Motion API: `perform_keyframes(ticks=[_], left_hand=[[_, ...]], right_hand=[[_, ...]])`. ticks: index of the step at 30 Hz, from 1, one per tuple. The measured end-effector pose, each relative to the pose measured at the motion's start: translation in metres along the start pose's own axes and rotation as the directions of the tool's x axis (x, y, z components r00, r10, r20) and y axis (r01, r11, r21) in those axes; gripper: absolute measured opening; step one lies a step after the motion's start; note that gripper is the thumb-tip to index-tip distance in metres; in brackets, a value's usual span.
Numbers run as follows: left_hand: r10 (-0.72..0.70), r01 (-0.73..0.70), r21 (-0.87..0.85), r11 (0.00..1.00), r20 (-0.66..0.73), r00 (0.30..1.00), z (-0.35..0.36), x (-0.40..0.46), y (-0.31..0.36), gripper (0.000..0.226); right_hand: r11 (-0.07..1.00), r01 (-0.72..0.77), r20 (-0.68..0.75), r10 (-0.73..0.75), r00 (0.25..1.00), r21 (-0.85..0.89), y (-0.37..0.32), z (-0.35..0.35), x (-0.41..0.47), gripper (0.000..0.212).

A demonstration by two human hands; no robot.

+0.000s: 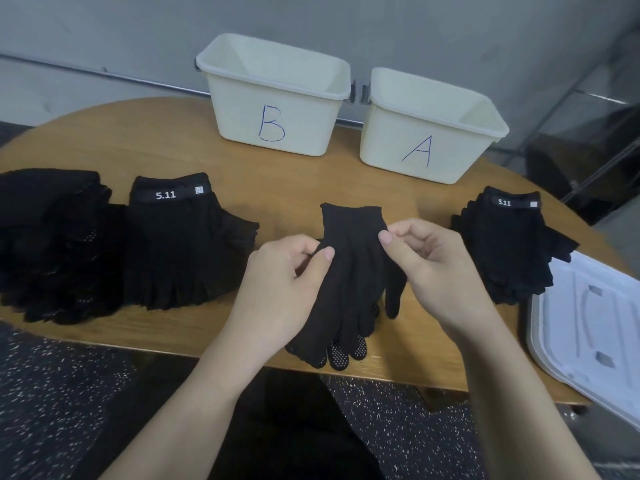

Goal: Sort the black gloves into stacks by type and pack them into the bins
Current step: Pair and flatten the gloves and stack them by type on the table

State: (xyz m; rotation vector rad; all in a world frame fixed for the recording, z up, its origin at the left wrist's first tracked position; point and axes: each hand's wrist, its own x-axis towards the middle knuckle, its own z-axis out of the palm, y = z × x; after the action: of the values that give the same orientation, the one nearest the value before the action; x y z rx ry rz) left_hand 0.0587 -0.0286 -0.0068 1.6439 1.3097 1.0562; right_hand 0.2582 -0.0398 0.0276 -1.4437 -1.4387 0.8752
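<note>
A small stack of black knit gloves point(353, 271) with white grip dots on the fingertips lies at the middle of the wooden table point(104, 140). My left hand point(287, 282) pinches the top glove's left edge and my right hand point(426, 268) pinches its right edge. A stack of fingerless gloves marked 5.11 point(180, 244) lies to the left. Further left is a pile of dotted knit gloves point(55, 244). Another 5.11 glove stack point(509, 244) lies at the right. Two cream bins stand at the back, marked B point(277, 98) and A point(429, 133).
A white plastic lid point(588, 334) lies at the table's right front edge, partly overhanging. A grey wall runs behind the bins. Dark speckled floor shows below the table's front edge.
</note>
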Motion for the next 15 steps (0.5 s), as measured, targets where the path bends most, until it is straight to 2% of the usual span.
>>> perform_keyframes(ticks=[6, 11, 15], left_hand=[[-0.035, 0.036, -0.021, 0.999, 0.058, 0.998, -0.008, -0.015, 0.01, 0.033], [-0.075, 0.076, -0.011, 0.997, 0.075, 0.994, -0.002, -0.009, -0.005, 0.03], [-0.085, 0.083, 0.07, 0.994, 0.025, 0.996, 0.006, 0.007, -0.025, 0.025]], right_hand=[[1.0, -0.009, 0.028, 0.01, 1.0, -0.007, -0.01, -0.002, -0.017, 0.021], [0.994, -0.096, 0.039, 0.099, 0.994, -0.052, -0.003, 0.004, -0.012, 0.023], [0.986, -0.152, 0.019, 0.153, 0.988, -0.067, 0.021, 0.013, 0.002, 0.023]])
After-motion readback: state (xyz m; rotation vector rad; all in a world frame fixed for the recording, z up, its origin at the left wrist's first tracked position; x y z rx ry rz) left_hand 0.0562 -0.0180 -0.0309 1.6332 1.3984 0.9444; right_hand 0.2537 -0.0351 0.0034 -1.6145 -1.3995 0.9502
